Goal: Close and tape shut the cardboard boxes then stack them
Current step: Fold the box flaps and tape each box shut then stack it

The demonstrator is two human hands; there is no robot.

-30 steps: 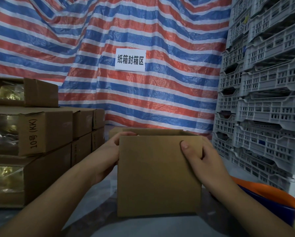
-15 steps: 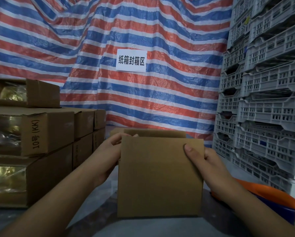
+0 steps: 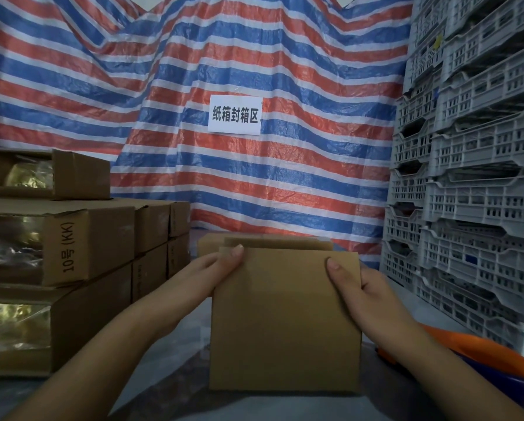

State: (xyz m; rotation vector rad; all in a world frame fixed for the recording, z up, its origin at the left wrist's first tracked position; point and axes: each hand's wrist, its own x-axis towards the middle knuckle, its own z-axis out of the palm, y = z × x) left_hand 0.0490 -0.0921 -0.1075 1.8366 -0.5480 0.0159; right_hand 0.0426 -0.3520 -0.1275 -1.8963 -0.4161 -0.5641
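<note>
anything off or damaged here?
Mostly tidy. One oddity: the top box of the left stack sits askew, its corner overhanging the box below. The box gripped by the left hand and right hand looks undamaged, flaps untaped.

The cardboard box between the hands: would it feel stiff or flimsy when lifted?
Probably fairly stiff: the cardboard box shows flat, uncreased walls. Likely light, since the left hand and right hand hold it by its upper corners. Its contents aren't visible.
</note>
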